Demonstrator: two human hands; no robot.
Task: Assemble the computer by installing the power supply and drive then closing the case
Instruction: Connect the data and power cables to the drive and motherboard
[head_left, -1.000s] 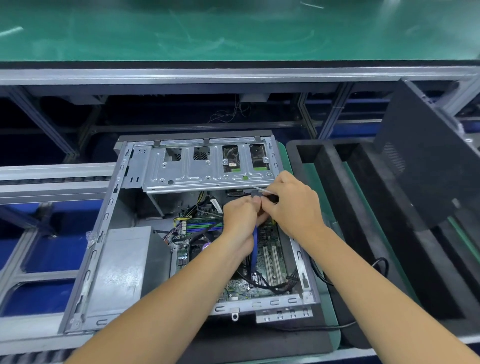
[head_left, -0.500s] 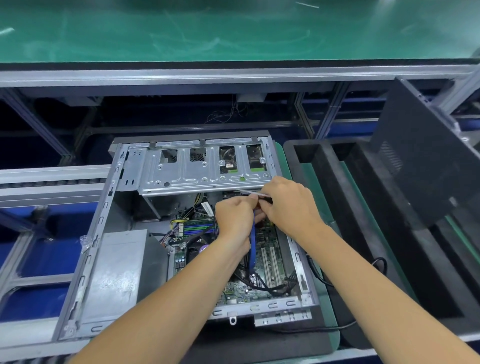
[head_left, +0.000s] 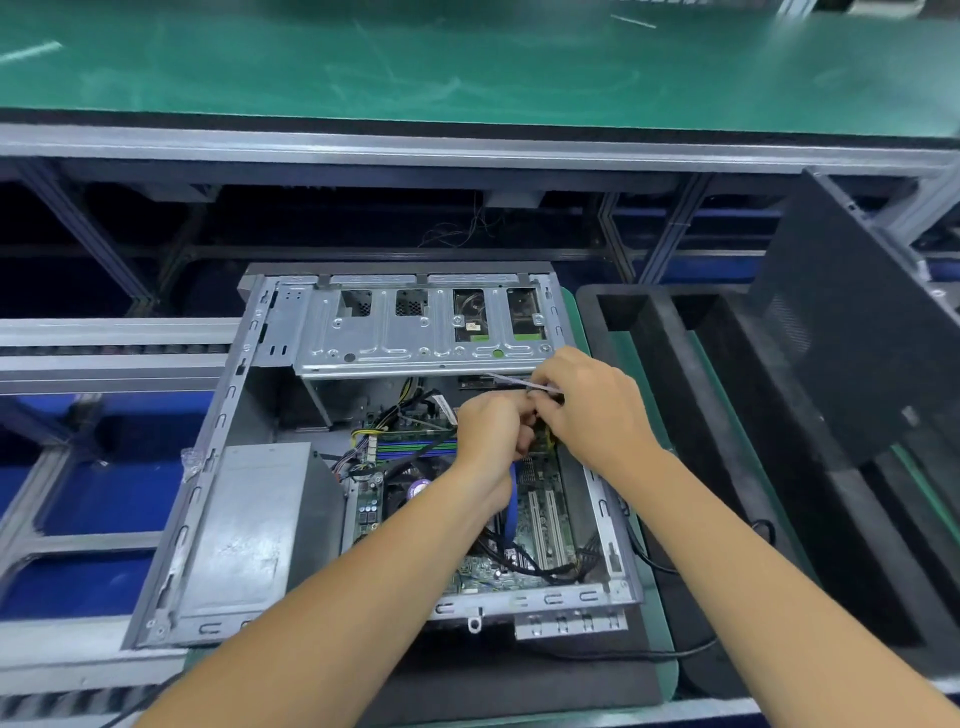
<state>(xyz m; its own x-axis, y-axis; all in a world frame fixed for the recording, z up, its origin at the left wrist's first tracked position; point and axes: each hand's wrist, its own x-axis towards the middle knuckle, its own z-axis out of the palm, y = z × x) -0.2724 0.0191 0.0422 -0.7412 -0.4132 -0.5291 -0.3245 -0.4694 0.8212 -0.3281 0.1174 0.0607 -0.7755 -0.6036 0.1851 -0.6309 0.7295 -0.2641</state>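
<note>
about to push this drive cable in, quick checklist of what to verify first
1. Power supply seated in the case's left corner: ok.
2. Drive cage in place across the far end: ok.
3. Left hand and right hand have a grip on the cable end below the cage: ok.
4. Connector lined up with its port: cannot tell, fingers hide it.
5. Blue cable running free over the motherboard: ok.
6. Side panel fitted: not ok, leaning off to the right.

Green mat (head_left: 467, 62), aluminium frame rail (head_left: 467, 150), black foam tray (head_left: 727, 415)
</note>
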